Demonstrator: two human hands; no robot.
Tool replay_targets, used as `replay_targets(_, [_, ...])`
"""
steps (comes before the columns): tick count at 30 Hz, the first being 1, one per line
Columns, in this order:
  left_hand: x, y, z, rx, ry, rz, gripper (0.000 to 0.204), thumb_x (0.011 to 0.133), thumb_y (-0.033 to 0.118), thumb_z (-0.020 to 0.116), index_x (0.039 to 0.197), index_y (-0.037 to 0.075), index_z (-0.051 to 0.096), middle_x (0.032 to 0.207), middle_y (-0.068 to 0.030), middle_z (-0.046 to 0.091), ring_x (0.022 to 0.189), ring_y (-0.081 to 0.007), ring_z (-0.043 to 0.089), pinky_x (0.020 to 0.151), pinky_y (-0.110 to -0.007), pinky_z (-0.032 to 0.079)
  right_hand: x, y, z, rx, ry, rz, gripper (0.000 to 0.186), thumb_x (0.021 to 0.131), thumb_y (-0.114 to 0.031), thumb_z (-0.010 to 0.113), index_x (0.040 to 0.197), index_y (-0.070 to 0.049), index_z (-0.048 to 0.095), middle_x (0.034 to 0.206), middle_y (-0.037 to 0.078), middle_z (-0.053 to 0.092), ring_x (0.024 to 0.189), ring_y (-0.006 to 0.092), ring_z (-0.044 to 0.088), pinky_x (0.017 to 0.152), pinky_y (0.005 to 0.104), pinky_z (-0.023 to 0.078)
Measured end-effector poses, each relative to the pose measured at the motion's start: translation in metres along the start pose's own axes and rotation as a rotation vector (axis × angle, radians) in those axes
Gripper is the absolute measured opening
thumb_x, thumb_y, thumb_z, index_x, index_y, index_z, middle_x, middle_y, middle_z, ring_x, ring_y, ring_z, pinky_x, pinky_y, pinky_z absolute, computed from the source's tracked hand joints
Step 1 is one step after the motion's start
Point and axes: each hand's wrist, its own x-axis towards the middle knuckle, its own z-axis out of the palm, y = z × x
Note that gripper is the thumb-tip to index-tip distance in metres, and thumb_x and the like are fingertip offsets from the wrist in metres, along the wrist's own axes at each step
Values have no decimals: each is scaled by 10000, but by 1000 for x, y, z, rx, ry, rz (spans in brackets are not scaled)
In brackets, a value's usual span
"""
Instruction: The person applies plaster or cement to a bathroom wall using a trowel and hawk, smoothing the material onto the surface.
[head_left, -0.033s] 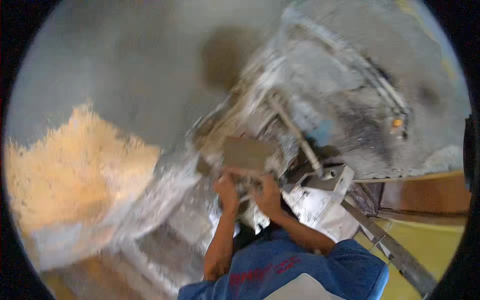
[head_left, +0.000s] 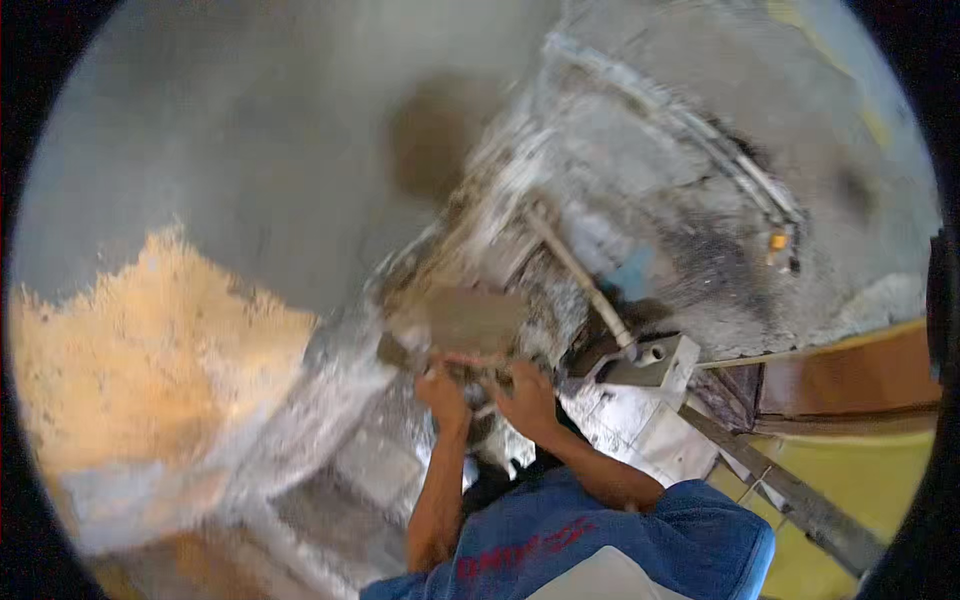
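A flat rectangular brick-like block (head_left: 478,318), grey-brown on top and reddish along its near edge, lies level before me at the foot of the plastered wall. My left hand (head_left: 443,400) grips its near left edge, fingers curled in. At the near right edge, my right hand (head_left: 525,400) is closed on the same block. Motion blur hides the exact place of the fingertips. Left of the block is a small dark brown lump (head_left: 394,350). Whether the block touches the rough masonry beneath it, I cannot tell.
A pale pipe (head_left: 580,275) slants down to an open box-like fitting (head_left: 655,360) on my right. Thin pipes (head_left: 690,130) run along the rough floor beyond. Grey plaster (head_left: 250,120) and a peach patch (head_left: 170,350) cover the left wall. A beam (head_left: 780,490) lies at lower right.
The whole view has shifted slightly. My hands and the block appear a little lower and further left, with almost the same place among their surroundings. Both hands keep their grip.
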Motion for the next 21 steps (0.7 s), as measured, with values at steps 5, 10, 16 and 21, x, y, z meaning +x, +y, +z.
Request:
replay_targets(5, [4, 2, -31, 386, 114, 33, 399, 970, 389, 672, 1008, -8, 664, 940, -144, 713, 720, -231, 650, 604, -368, 505, -26, -30, -35, 207, -168, 46, 458, 921, -429, 672, 1136, -25, 691, 1098, 218, 626, 1014, 423, 616, 848, 508, 494])
replay_targets(10, [33, -39, -47, 653, -34, 149, 407, 965, 397, 656, 1080, 7, 677, 1008, -183, 708, 858, -328, 662, 768, -438, 528, -12, -93, -15, 55, 207, -477, 440, 912, -423, 672, 1114, -34, 716, 1146, 151, 591, 1108, 390, 537, 923, 532, 434])
replay_targets(16, [23, -53, -37, 551, -310, 402, 404, 963, 373, 658, 1150, 16, 663, 1082, -186, 699, 940, -332, 657, 832, -443, 523, 1, -86, -17, -47, 118, -205, 412, 878, -377, 683, 1159, -78, 727, 1143, 135, 578, 1046, 361, 498, 959, 533, 365])
replay_targets(21, [18, -82, -26, 15, -455, 260, 350, 962, 291, 645, 1155, -1, 664, 1101, -178, 709, 951, -309, 669, 836, -436, 516, 11, -83, -12, 5, 118, -79, 351, 1009, -524, 544, 1169, -228, 641, 1321, 15, 600, 1284, 286, 464, 1187, 651, 131])
